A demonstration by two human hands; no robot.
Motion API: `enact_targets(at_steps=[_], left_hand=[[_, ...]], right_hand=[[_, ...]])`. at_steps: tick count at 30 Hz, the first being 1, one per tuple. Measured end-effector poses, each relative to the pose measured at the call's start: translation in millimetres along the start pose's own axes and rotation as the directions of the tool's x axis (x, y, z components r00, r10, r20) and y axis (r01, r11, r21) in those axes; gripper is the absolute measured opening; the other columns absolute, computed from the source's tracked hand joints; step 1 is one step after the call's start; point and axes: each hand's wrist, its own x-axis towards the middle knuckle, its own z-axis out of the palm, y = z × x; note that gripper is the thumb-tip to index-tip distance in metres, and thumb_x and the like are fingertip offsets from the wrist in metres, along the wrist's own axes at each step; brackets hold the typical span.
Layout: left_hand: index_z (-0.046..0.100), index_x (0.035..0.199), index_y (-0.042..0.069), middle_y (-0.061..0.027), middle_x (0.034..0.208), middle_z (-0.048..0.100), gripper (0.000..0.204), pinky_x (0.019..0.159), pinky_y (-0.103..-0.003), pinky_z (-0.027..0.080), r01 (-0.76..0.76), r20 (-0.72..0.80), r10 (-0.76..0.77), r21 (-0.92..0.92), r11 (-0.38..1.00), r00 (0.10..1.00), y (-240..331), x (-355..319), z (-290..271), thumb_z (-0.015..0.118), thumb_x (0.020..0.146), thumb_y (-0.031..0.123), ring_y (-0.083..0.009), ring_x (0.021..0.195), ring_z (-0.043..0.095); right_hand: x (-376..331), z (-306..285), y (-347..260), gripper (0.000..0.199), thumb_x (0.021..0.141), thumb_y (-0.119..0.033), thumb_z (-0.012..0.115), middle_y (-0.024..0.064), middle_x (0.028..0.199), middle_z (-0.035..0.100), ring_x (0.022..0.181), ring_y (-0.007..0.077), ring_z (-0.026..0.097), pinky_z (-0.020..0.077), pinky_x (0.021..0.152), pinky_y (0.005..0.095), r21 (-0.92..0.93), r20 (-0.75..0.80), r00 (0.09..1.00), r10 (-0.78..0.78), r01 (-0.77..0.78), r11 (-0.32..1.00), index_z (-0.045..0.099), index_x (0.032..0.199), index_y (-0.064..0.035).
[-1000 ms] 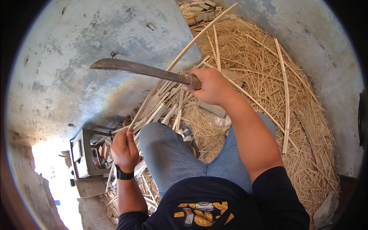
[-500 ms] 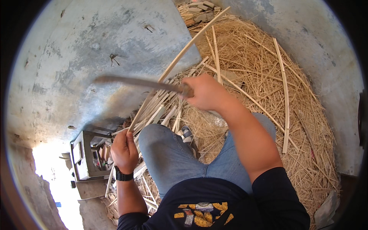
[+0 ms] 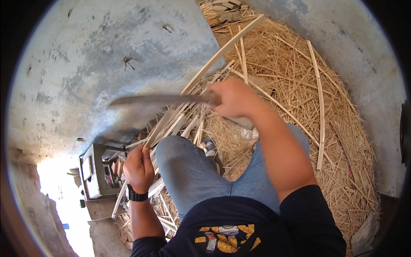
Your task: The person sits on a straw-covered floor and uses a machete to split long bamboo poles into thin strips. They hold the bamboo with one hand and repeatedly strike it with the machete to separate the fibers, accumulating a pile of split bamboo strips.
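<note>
My left hand (image 3: 139, 169) is closed around the near end of a long, pale split-bamboo strip (image 3: 222, 49), which slants away to the upper right. In my right hand (image 3: 234, 97) is the handle of a long knife (image 3: 158, 100). Its dark blade points left and crosses over the strip, slightly blurred by motion. Whether blade and strip touch, I cannot tell. Below the blade, beside my left knee, lies a loose pile of more pale strips (image 3: 177, 124).
Straw-like shavings (image 3: 291, 77) cover the floor ahead and to the right, with a long strip (image 3: 317, 94) lying on them. A worn wall (image 3: 107, 43) rises at the left. Near my left hand stands a small wooden cabinet (image 3: 99, 184) filled with odds and ends.
The knife's tip has swung downward, so the blade lies more level. My right hand has shifted a little to the right. The strip's far end has moved slightly right and down.
</note>
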Motion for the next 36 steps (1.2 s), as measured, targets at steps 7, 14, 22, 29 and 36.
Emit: enact_targets(at_steps=[7,14,22,29,36], left_hand=[[0.068,0.093,0.002,-0.0183,0.074,0.063,0.019,0.057,-0.043,0.046,0.003,-0.031,-0.004,-0.050,0.999,1.000,-10,-3,3,0.057,0.100,0.016,-0.0380,0.065,0.062],[0.067,0.090,0.003,-0.0180,0.071,0.062,0.020,0.056,-0.045,0.045,-0.001,-0.012,0.002,0.116,0.993,1.000,-10,-3,2,0.060,0.098,0.020,-0.0395,0.064,0.061],[0.069,0.092,0.001,-0.0190,0.073,0.064,0.023,0.057,-0.042,0.045,0.090,0.126,-0.087,-0.019,0.996,0.988,-15,-7,4,0.058,0.100,0.021,-0.0376,0.064,0.062],[0.069,0.090,-0.001,-0.0168,0.068,0.061,0.031,0.055,-0.037,0.042,0.126,0.082,-0.113,-0.178,0.976,0.990,-19,-14,4,0.054,0.103,0.022,-0.0264,0.057,0.057],[0.068,0.089,-0.001,-0.0121,0.068,0.061,0.034,0.058,-0.034,0.041,0.167,0.120,-0.146,-0.184,0.969,0.982,-18,-15,3,0.052,0.104,0.025,-0.0203,0.060,0.054]], right_hand=[[7,22,15,0.033,0.085,-0.028,0.076,0.0138,0.082,0.071,0.079,0.0247,0.070,0.0531,0.071,0.0413,0.234,-0.186,0.982,0.035,0.010,0.972,0.069,0.104,-0.0020],[19,5,50,0.043,0.088,-0.030,0.074,0.0212,0.102,0.072,0.094,0.0304,0.071,0.0571,0.082,0.0379,0.336,-0.013,0.960,0.281,-0.261,0.905,0.067,0.121,-0.0030],[9,26,-9,0.046,0.084,-0.034,0.077,0.0209,0.090,0.072,0.088,0.0341,0.071,0.0546,0.081,0.0446,-0.043,0.116,0.993,-0.030,0.035,0.998,0.069,0.116,-0.0014],[1,6,24,0.033,0.083,-0.034,0.075,0.0194,0.092,0.071,0.091,0.0401,0.068,0.0544,0.082,0.0466,0.048,-0.147,0.988,0.054,-0.048,0.998,0.070,0.103,-0.0085],[0,15,4,0.031,0.084,-0.035,0.073,0.0175,0.085,0.070,0.087,0.0397,0.068,0.0533,0.076,0.0488,-0.125,-0.006,0.999,-0.040,0.039,0.991,0.067,0.098,-0.0077]])
